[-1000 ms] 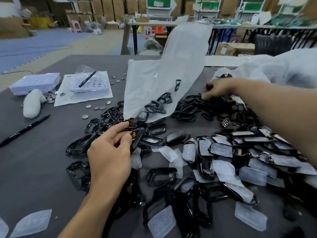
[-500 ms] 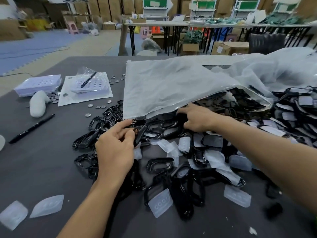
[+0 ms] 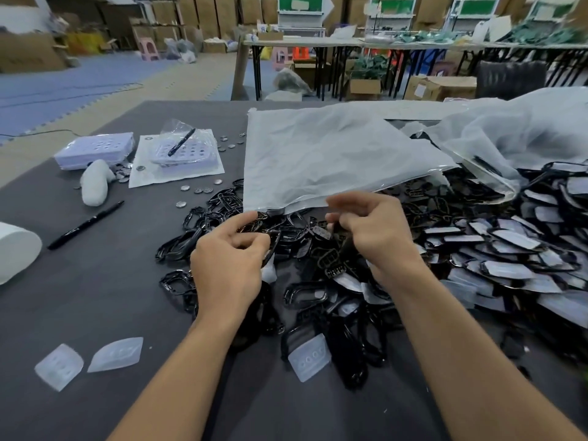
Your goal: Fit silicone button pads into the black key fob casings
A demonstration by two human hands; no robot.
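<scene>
Right hand (image 3: pixel 375 240) being brought beside left hand (image 3: pixel 226 272); casing (image 3: pixel 273 246) being pinched by left fingers (image 3: pixel 254 241), right hold unclear; fitted pile (image 3: pixel 509 246) large, empties (image 3: pixel 219 202) remaining.

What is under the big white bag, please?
Under the bag, black casings stick out at its near and left edges. How far they run beneath is hidden by the cloudy plastic.

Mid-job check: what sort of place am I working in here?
Likely a small assembly workshop or warehouse floor: stacked cardboard boxes along the back, long work tables behind, and heaps of black key fob casings and silicone button pads on this grey table.
</scene>
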